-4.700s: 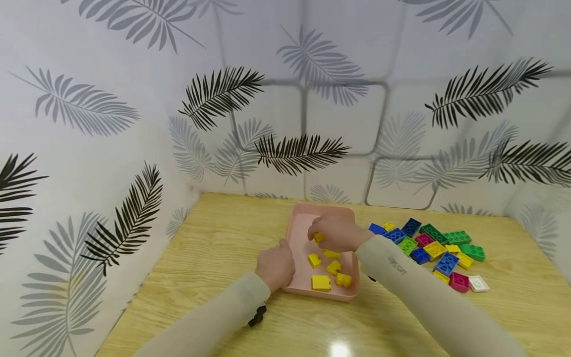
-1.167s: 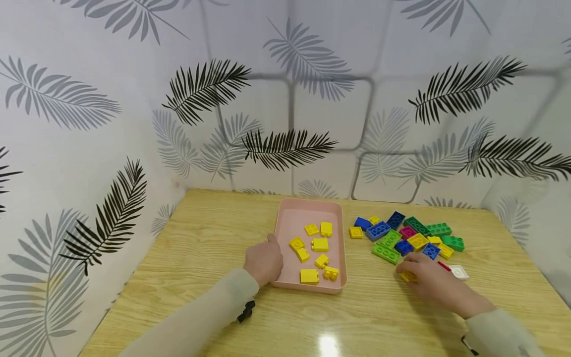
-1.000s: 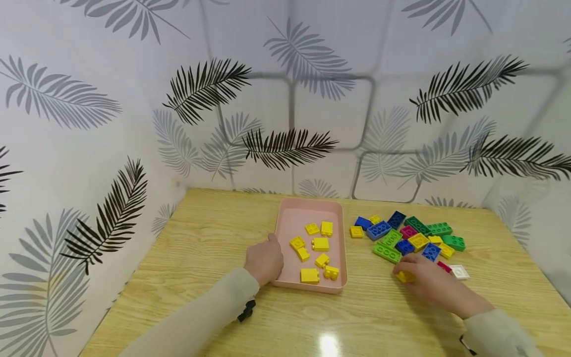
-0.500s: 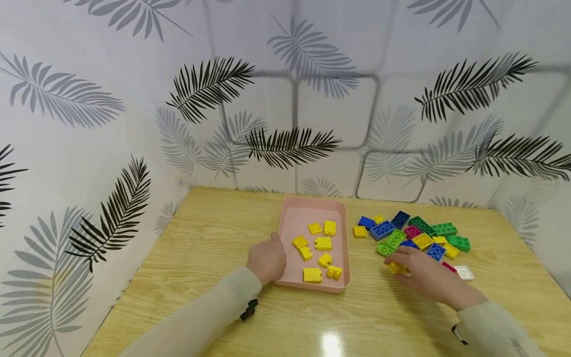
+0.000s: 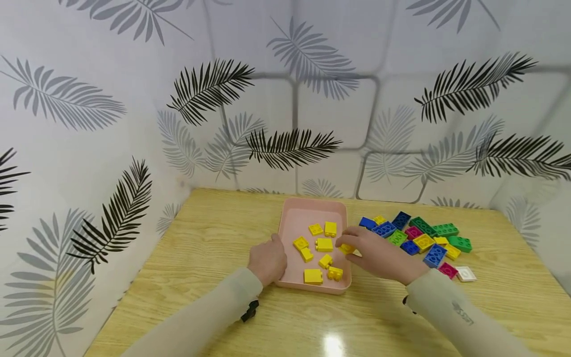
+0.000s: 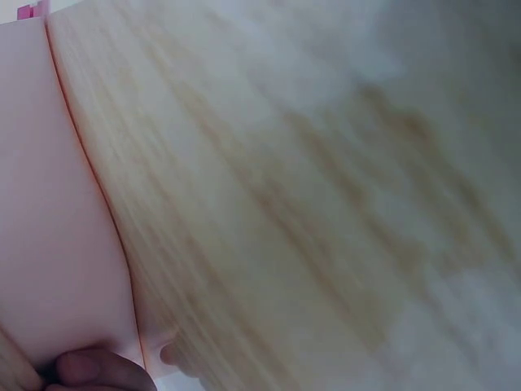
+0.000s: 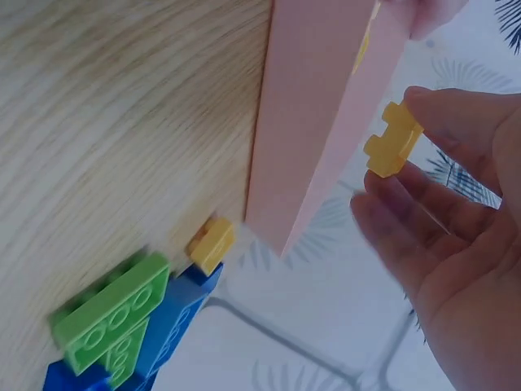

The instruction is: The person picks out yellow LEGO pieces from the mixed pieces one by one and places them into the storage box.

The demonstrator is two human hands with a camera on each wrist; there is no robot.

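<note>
The right hand (image 5: 379,254) pinches a yellow brick (image 7: 394,140) by a small purchase between thumb and fingertips, apparently above the tray's right rim; it could slip if it clips that rim. Inside the tray (image 5: 294,220), loose bricks (image 5: 324,244) might get knocked about by a low release. The left hand (image 5: 267,260), fingers curled, holds the left edge; slackening could let the tray slide on the desk (image 5: 223,218). A wide sweep could scatter the mixed pile (image 5: 423,242).
</note>
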